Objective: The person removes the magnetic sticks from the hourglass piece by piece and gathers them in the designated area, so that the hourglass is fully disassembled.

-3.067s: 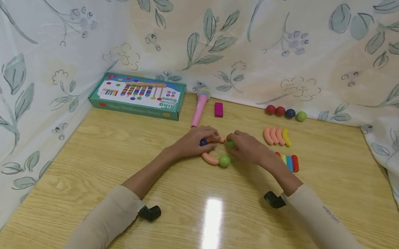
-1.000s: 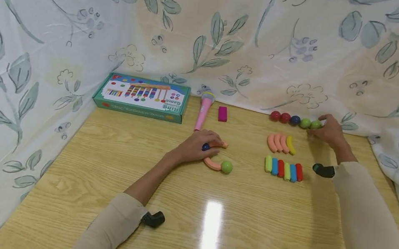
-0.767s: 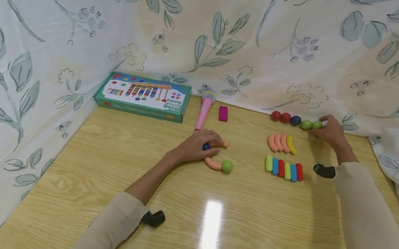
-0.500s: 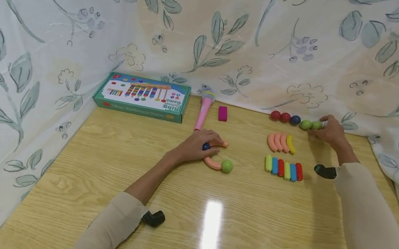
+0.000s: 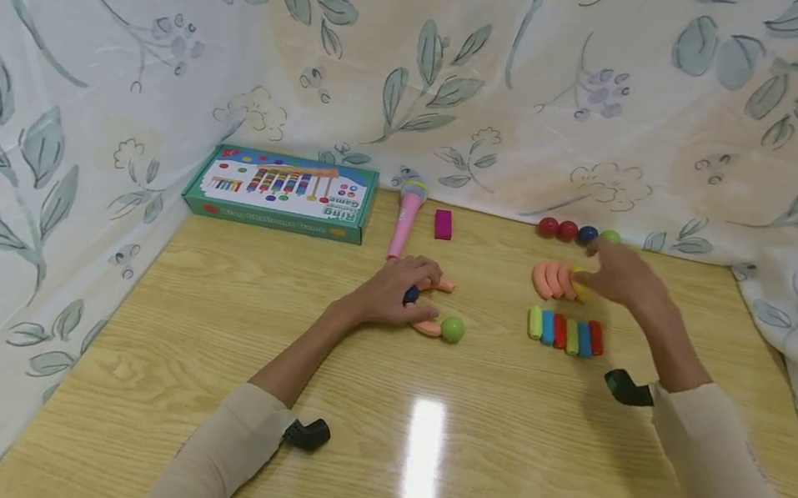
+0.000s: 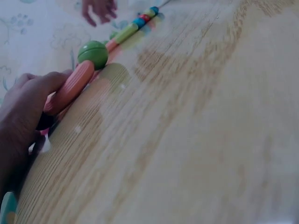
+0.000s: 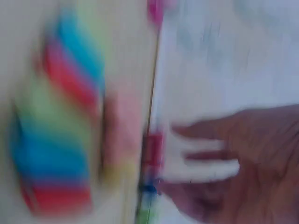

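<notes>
My left hand (image 5: 389, 294) holds a small assembly on the table: a dark blue ball (image 5: 411, 294) with two curved orange pieces. A green ball (image 5: 452, 328) sits at the free end of the lower curved piece (image 6: 72, 88), and the thumb lies along that piece. My right hand (image 5: 618, 274) is raised with spread fingers and holds nothing. It hangs above the yellow curved piece (image 5: 582, 290) and partly hides it. Behind it runs a row of red balls (image 5: 567, 231), a blue ball (image 5: 586, 236) and green (image 5: 610, 237). The right wrist view is blurred.
Orange curved pieces (image 5: 551, 279) lie beside the yellow one. Nearer are several coloured short sticks (image 5: 560, 332). Along the back stand a green game box (image 5: 281, 193), a pink toy microphone (image 5: 407, 221) and a magenta block (image 5: 443, 225). A floral cloth (image 5: 466, 81) borders the table.
My right hand took a green ball from the assembly to the row's end, let go, and has now moved left and nearer. The left thumb has shifted over the lower curved piece.
</notes>
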### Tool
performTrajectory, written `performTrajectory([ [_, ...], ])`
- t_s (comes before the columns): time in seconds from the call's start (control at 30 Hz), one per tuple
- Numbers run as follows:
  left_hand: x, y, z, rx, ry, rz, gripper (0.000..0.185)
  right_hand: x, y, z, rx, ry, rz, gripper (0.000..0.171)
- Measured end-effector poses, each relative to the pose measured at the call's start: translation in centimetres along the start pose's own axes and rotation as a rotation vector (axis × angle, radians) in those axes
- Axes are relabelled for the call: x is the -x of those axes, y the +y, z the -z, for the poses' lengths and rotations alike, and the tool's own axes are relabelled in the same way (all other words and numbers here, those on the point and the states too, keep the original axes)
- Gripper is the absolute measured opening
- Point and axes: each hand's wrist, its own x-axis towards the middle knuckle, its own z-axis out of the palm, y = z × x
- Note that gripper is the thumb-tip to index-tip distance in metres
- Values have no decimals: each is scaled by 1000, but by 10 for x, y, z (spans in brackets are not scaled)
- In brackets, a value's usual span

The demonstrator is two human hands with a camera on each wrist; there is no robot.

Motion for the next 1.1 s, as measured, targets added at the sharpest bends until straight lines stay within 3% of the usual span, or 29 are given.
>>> performTrajectory([
  [0.07,1,0,0,-21,-16,0,37,9,-35,-19,-48,-32,195,40],
  [0.17,3,-1,0,-52,-41,22,36,17,-78,-53,-100,-90,431,36],
  [0.3,3,-1,0,-69,-57,46,46,20,-111,-88,-20,-85,569,39],
  [0.53,1,0,-2,-79,-66,57,54,17,-121,-110,68,-68,626,36],
  [0.77,-1,4,0,-99,-80,63,45,24,-126,-106,118,-121,627,41],
  [0.93,-1,6,0,-84,-88,57,49,27,-129,-102,183,-118,620,29],
  [1.1,-2,4,-1,-91,-95,67,48,28,-121,-97,181,-108,576,23],
])
